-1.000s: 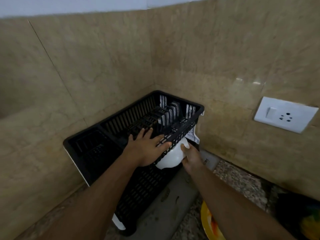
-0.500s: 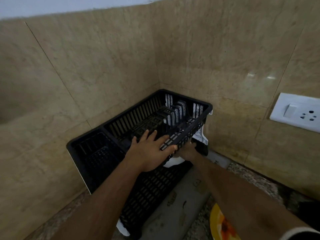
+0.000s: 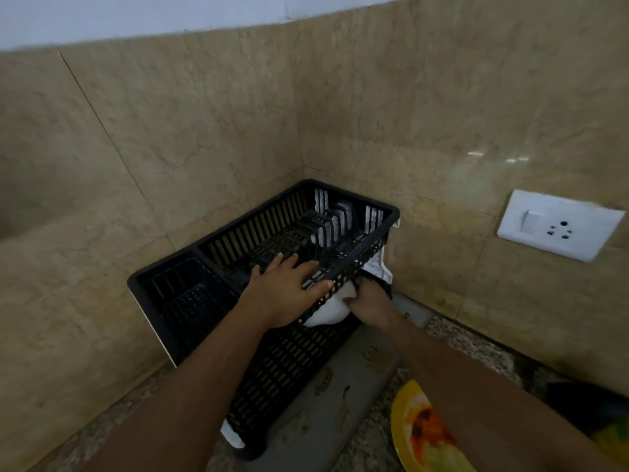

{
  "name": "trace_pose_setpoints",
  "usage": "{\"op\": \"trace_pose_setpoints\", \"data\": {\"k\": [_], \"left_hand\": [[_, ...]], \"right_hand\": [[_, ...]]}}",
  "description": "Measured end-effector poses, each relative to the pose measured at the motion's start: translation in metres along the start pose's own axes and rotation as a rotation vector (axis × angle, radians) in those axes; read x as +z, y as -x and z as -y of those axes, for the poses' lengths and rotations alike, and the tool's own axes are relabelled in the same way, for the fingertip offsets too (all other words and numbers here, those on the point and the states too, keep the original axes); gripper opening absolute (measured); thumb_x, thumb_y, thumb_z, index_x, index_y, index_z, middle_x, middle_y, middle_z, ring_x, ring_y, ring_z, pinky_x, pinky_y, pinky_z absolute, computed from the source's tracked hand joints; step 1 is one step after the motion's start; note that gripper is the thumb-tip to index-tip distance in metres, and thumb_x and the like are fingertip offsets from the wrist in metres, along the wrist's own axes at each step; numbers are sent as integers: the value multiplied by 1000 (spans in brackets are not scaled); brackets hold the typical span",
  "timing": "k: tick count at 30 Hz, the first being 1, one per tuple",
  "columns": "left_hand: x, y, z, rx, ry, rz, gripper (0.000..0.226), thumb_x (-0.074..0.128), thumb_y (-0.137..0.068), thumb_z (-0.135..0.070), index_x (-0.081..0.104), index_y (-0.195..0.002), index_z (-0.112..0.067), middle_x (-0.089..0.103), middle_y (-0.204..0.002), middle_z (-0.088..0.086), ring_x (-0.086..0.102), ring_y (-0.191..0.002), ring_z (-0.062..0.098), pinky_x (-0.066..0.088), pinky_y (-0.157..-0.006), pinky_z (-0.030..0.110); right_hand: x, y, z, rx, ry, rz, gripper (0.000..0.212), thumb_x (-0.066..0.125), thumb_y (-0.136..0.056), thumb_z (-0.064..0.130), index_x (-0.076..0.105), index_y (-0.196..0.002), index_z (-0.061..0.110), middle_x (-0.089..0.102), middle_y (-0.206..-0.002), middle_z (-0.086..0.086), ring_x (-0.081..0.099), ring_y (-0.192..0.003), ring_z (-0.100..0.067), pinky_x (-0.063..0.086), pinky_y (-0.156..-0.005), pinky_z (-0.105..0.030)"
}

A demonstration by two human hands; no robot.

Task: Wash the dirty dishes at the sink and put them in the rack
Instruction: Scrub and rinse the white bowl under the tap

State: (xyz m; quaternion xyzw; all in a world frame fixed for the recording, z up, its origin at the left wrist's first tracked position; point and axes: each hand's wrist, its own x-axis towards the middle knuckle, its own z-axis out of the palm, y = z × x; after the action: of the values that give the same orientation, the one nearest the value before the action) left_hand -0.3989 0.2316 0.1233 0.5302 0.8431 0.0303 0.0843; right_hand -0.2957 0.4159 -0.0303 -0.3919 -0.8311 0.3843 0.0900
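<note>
A black plastic dish rack (image 3: 190, 294) stands in the corner of the tiled walls, its near side tipped up. My left hand (image 3: 286, 291) lies flat over the rack's front rim, fingers spread and gripping the edge. Under that rim my right hand (image 3: 369, 299) holds a white bowl (image 3: 328, 311), pressed against the rack's outer side. A dirty yellow plate (image 3: 418, 434) with orange food stains lies at the lower right, partly behind my right forearm.
A grey mat (image 3: 326, 410) lies on the speckled stone counter (image 3: 476, 349) under the rack. A white wall switch and socket (image 3: 558, 226) sits on the right wall. Something dark with a green item (image 3: 609, 427) rests at the far right edge.
The view has tilted and drawn back a little. My right hand has pushed the white bowl further up under the rack's rim, then slightly out again. My left hand stays on the rim.
</note>
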Motion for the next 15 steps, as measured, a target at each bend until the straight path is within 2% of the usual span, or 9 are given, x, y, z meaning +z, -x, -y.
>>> {"op": "trace_pose_setpoints", "data": {"k": [2, 4, 7, 8, 9, 10, 12, 13, 15], "left_hand": [[-6, 7, -4, 103, 20, -130, 64, 36, -94, -66, 42, -146, -29, 38, -155, 3, 25, -147, 23, 18, -118, 41], [-11, 16, -11, 251, -44, -298, 51, 48, -95, -51, 59, -131, -16, 61, -132, 8, 50, -130, 26, 34, -109, 31], [-3, 38, -33, 400, -60, -468, 46, 50, -90, -43, 70, -113, -8, 72, -109, 10, 66, -106, 28, 49, -94, 35], [6, 47, -45, 427, -13, -502, 46, 49, -90, -41, 70, -112, -7, 72, -109, 10, 67, -104, 28, 52, -91, 38], [17, 56, -59, 431, 52, -512, 45, 49, -89, -40, 70, -112, -7, 72, -110, 9, 66, -103, 27, 53, -89, 38], [28, 67, -75, 423, 121, -506, 44, 48, -89, -39, 70, -111, -8, 71, -108, 8, 66, -101, 26, 54, -85, 37], [54, 86, -108, 409, 249, -436, 44, 44, -89, -40, 69, -106, -9, 70, -102, 8, 65, -94, 24, 52, -77, 35], [67, 95, -125, 408, 300, -366, 44, 43, -89, -42, 69, -104, -9, 69, -100, 8, 64, -92, 25, 52, -74, 36], [94, 112, -155, 410, 370, -239, 43, 44, -89, -43, 69, -107, -14, 71, -99, 6, 66, -91, 24, 52, -72, 36]], "right_hand": [[-27, 50, 13, -21, -46, -13, 45, 63, -90, 31, 53, -129, 11, 64, -116, -13, 60, -108, -32, 50, -83, -40], [-46, 95, 9, -11, -66, -46, 52, 64, -93, 24, 45, -140, 11, 63, -120, -13, 60, -109, -32, 49, -83, -38], [-74, 172, 8, -38, -170, -66, 53, 64, -89, 25, 46, -137, 15, 54, -118, 0, 60, -111, -23, 51, -89, -33], [-81, 195, 3, -52, -180, -101, 43, 63, -90, 18, 50, -131, 17, 57, -115, 3, 61, -109, -14, 49, -86, -23], [-88, 220, -1, -58, -175, -136, 37, 60, -93, 11, 52, -127, 22, 60, -115, 6, 61, -109, -7, 47, -82, -15], [-94, 240, -11, -61, -176, -168, 38, 58, -96, 10, 51, -130, 26, 60, -119, 7, 59, -113, -7, 46, -84, -14], [-103, 281, -30, 23, -162, -189, 47, 61, -96, 19, 46, -141, 24, 56, -130, 8, 54, -123, -14, 47, -96, -28], [-107, 299, -42, 61, -150, -215, 49, 63, -95, 22, 47, -141, 23, 57, -127, 9, 55, -121, -14, 47, -97, -31], [-115, 336, -67, 122, -164, -285, 42, 65, -92, 23, 54, -133, 23, 63, -113, 12, 62, -108, -11, 48, -91, -28]]}}
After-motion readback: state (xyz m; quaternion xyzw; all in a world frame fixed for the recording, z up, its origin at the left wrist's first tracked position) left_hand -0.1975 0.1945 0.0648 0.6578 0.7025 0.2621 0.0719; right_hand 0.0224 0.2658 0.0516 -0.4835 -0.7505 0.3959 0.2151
